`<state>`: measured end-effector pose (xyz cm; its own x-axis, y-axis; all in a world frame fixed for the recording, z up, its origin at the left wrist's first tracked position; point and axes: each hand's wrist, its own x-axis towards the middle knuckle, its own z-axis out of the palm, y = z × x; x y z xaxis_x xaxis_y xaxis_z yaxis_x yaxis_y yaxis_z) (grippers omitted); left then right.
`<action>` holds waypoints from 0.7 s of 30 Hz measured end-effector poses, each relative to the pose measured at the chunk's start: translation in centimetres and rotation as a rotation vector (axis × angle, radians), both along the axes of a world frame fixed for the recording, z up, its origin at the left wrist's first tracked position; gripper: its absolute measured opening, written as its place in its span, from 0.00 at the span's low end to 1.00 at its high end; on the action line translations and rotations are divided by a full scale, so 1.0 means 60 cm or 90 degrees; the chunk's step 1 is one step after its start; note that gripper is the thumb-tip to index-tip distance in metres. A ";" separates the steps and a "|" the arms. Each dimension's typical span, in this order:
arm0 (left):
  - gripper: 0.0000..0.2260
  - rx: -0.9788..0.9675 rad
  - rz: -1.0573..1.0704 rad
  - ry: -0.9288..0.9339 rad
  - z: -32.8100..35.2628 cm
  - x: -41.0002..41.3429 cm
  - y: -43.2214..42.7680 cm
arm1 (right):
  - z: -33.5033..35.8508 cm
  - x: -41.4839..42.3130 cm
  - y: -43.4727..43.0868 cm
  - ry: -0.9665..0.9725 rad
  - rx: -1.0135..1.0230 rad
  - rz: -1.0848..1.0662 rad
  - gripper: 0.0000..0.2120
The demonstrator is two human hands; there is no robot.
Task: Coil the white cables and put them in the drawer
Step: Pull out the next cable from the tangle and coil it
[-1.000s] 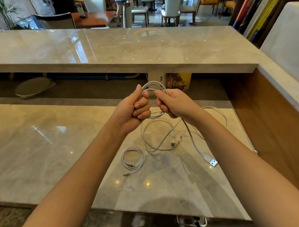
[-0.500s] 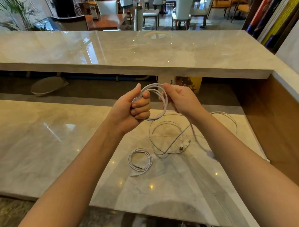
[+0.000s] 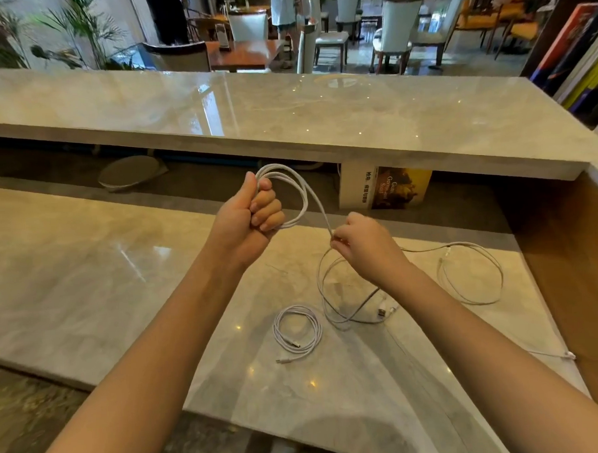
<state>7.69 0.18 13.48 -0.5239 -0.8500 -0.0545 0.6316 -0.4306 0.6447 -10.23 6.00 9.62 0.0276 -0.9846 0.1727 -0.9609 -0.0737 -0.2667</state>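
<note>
My left hand (image 3: 252,214) is a closed fist around several loops of a white cable (image 3: 297,187), held above the lower marble counter (image 3: 87,269). The cable's free end runs down to my right hand (image 3: 363,247), which pinches it between the fingertips. A small, neatly coiled white cable (image 3: 297,332) lies flat on the counter below my hands. Loose white cables (image 3: 342,306) with their plugs sprawl under my right wrist, and another loose loop (image 3: 474,273) lies further right. No drawer is in sight.
A higher marble counter (image 3: 320,115) runs across the back. Under it stand a boxed book (image 3: 388,188) and a round grey object (image 3: 130,172). A wooden side panel (image 3: 572,248) closes off the right. Books (image 3: 578,53) lean at the top right; chairs and tables stand beyond.
My right hand has dropped away from the coil, down and to the right, sliding along the cable's free end. My left hand stays shut on the loops. The view shifted left.
</note>
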 end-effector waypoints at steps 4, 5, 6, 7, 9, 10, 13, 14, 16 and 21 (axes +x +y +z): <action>0.18 -0.020 0.030 -0.052 -0.012 -0.007 0.009 | 0.024 0.027 0.004 -0.531 0.102 -0.070 0.08; 0.18 -0.023 0.039 -0.069 -0.017 -0.010 0.013 | 0.032 0.033 0.007 -0.665 0.124 -0.082 0.08; 0.18 -0.023 0.050 -0.083 -0.022 -0.013 0.017 | 0.039 0.037 0.009 -0.767 0.141 -0.092 0.08; 0.17 -0.023 0.062 -0.093 -0.025 -0.015 0.020 | 0.043 0.040 0.009 -0.822 0.153 -0.103 0.09; 0.17 -0.031 0.084 -0.109 -0.028 -0.017 0.021 | 0.047 0.046 0.007 -0.859 0.171 -0.123 0.10; 0.17 -0.040 0.091 -0.120 -0.029 -0.018 0.022 | 0.047 0.048 0.006 -0.878 0.178 -0.134 0.11; 0.17 -0.043 0.083 -0.134 -0.033 -0.028 0.031 | 0.043 0.052 0.003 -0.997 0.204 -0.205 0.10; 0.17 -0.037 0.078 -0.130 -0.037 -0.033 0.035 | 0.043 0.053 0.002 -1.036 0.210 -0.229 0.11; 0.16 -0.039 0.089 -0.144 -0.042 -0.039 0.041 | 0.041 0.059 0.000 -1.082 0.217 -0.255 0.12; 0.14 -0.129 0.189 -0.355 -0.035 -0.052 0.041 | 0.038 0.070 -0.001 -1.090 0.185 -0.236 0.13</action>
<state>4.55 2.65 11.39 -0.2057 -0.9759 -0.0735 0.2523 -0.1254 0.9595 -6.05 5.92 11.87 -0.1882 -0.8980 -0.3976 0.4269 0.2898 -0.8566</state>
